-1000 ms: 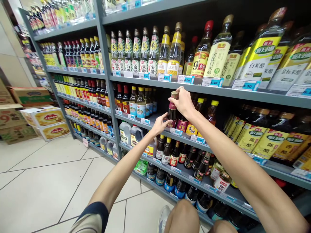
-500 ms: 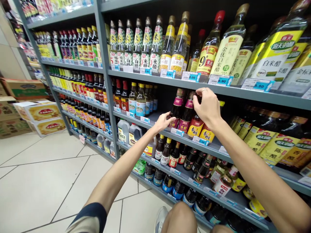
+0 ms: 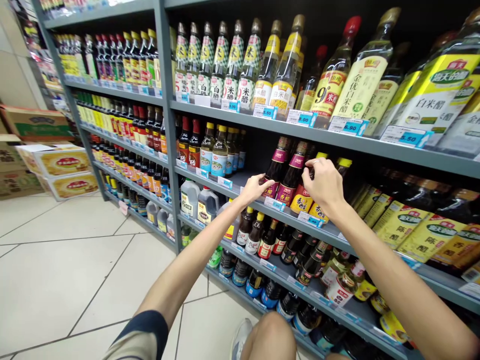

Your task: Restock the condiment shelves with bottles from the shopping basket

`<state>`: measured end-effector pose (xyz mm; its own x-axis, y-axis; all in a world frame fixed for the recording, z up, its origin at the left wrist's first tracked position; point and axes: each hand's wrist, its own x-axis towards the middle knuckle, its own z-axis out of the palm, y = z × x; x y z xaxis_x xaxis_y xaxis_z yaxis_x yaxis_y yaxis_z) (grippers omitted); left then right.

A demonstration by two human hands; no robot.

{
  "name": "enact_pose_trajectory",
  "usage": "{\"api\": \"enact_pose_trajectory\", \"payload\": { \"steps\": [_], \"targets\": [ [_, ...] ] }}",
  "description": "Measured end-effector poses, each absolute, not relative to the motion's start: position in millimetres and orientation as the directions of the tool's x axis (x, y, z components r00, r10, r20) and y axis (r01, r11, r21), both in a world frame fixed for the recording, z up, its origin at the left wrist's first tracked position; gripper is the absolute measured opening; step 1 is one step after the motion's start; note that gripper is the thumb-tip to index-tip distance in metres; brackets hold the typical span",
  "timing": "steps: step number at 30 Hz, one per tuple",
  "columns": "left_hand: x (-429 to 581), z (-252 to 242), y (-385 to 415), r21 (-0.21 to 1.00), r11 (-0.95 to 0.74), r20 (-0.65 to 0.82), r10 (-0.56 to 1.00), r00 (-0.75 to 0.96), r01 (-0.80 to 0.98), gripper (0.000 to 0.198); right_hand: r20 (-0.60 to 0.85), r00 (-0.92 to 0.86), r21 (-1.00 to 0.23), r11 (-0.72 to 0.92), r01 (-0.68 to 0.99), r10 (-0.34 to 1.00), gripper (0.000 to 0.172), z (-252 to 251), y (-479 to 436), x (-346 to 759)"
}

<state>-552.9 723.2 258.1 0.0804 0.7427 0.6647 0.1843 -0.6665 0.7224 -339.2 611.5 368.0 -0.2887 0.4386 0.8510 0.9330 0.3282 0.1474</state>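
Two dark vinegar bottles [image 3: 275,162] with purple labels stand side by side on the middle shelf. My left hand [image 3: 256,189] reaches to the left one, fingers stretched and thumb apart, touching its lower left side. To the right of the second purple-labelled bottle [image 3: 293,172] is my right hand [image 3: 325,184], its fingers curved and thumb spaced from them. It covers part of a yellow-labelled vinegar bottle [image 3: 301,200]; whether its fingertips press on a bottle, I cannot tell. Another yellow-labelled bottle [image 3: 318,212] shows below the right hand.
Price tags line the shelf edge [image 3: 232,192]. Clear vinegar bottles [image 3: 283,80] fill the shelf above, with boxed bottles [image 3: 403,212] to the right. Plastic jugs [image 3: 207,205] and small bottles stand below. My knee [image 3: 275,337] is close to the lowest shelf; cartons [image 3: 63,165] sit far left.
My right hand has moved down from the bottle tops to shoulder height, uncovering a yellow cap. The left hand stays at the left purple-labelled bottle. The view has shifted slightly.
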Motion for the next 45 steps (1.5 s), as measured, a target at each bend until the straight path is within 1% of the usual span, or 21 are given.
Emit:
{"api": "enact_pose_trajectory", "payload": {
  "steps": [3, 6, 8, 10, 13, 15, 17, 19, 20, 21, 23, 25, 28, 32, 36, 41, 45],
  "targets": [
    [-555.1, 255.2, 725.9, 0.751, -0.647, 0.642, 0.762, 0.08, 0.135, 0.041, 0.807, -0.322, 0.161, 0.34, 0.927, 0.495, 0.027, 348.5, 609.4, -343.9],
    [-557.1, 252.9, 727.6, 0.769, -0.631, 0.626, 0.776, 0.079, 0.103, 0.043, 0.72, -0.292, 0.124, 0.298, 0.947, 0.63, 0.027, 329.0, 606.1, -349.1],
    [-557.7, 251.8, 728.2, 0.764, -0.639, 0.631, 0.769, 0.104, 0.092, 0.041, 0.663, -0.268, 0.109, 0.264, 0.958, 0.699, 0.025, 317.6, 604.5, -351.7],
    [-557.8, 251.4, 729.4, 0.747, -0.659, 0.646, 0.75, 0.142, 0.084, 0.038, 0.63, -0.249, 0.096, 0.244, 0.965, 0.736, 0.024, 307.7, 603.4, -353.3],
    [-558.2, 252.5, 732.5, 0.723, -0.683, 0.661, 0.727, 0.187, 0.103, 0.033, 0.572, -0.233, 0.091, 0.222, 0.971, 0.786, 0.024, 294.9, 602.8, -353.8],
    [-559.6, 253.7, 732.0, 0.723, -0.678, 0.648, 0.732, 0.209, 0.131, 0.033, 0.52, -0.227, 0.105, 0.202, 0.974, 0.824, 0.026, 287.1, 603.0, -353.0],
    [-562.3, 253.7, 725.8, 0.707, -0.678, 0.656, 0.735, 0.169, 0.203, 0.038, 0.485, -0.208, 0.107, 0.178, 0.978, 0.849, 0.028, 279.8, 603.9, -351.4],
    [-566.4, 251.1, 713.5, 0.625, -0.71, 0.731, 0.678, 0.075, 0.326, 0.039, 0.476, -0.188, 0.084, 0.169, 0.982, 0.859, 0.03, 273.4, 605.3, -349.4],
    [-568.6, 248.7, 706.1, 0.563, -0.728, 0.777, 0.627, 0.048, 0.392, 0.036, 0.475, -0.182, 0.064, 0.172, 0.983, 0.861, 0.03, 270.6, 606.1, -348.5],
    [-570.6, 245.8, 698.6, 0.494, -0.745, 0.814, 0.577, 0.061, 0.448, 0.031, 0.473, -0.18, 0.043, 0.182, 0.982, 0.862, 0.029, 268.1, 607.0, -347.7],
    [-573.3, 239.3, 686.5, 0.371, -0.774, 0.831, 0.523, 0.188, 0.513, 0.026, 0.473, -0.177, -0.002, 0.203, 0.979, 0.863, 0.028, 264.0, 609.0, -346.6],
    [-573.9, 233.9, 681.3, 0.315, -0.785, 0.788, 0.529, 0.315, 0.533, 0.025, 0.481, -0.171, -0.053, 0.223, 0.973, 0.86, 0.026, 261.6, 611.2, -346.5],
    [-572.3, 230.2, 685.6, 0.32, -0.784, 0.741, 0.557, 0.375, 0.531, 0.023, 0.492, -0.152, -0.139, 0.25, 0.958, 0.857, 0.023, 260.5, 614.6, -347.3],
    [-571.3, 231.1, 695.5, 0.371, -0.761, 0.725, 0.596, 0.345, 0.532, 0.014, 0.506, -0.144, -0.195, 0.276, 0.941, 0.85, 0.022, 261.0, 617.7, -348.5],
    [-571.1, 232.0, 697.8, 0.386, -0.764, 0.734, 0.594, 0.33, 0.517, 0.016, 0.508, -0.157, -0.183, 0.284, 0.941, 0.847, 0.025, 260.1, 616.9, -349.8],
    [-569.8, 233.1, 698.3, 0.38, -0.756, 0.733, 0.598, 0.324, 0.533, 0.017, 0.503, -0.159, -0.121, 0.252, 0.96, 0.849, 0.027, 258.0, 614.5, -350.3],
    [-570.9, 235.1, 699.2, 0.399, -0.753, 0.712, 0.614, 0.341, 0.523, 0.017, 0.5, -0.153, -0.093, 0.228, 0.969, 0.853, 0.028, 258.4, 613.4, -351.2]
  ]
}}
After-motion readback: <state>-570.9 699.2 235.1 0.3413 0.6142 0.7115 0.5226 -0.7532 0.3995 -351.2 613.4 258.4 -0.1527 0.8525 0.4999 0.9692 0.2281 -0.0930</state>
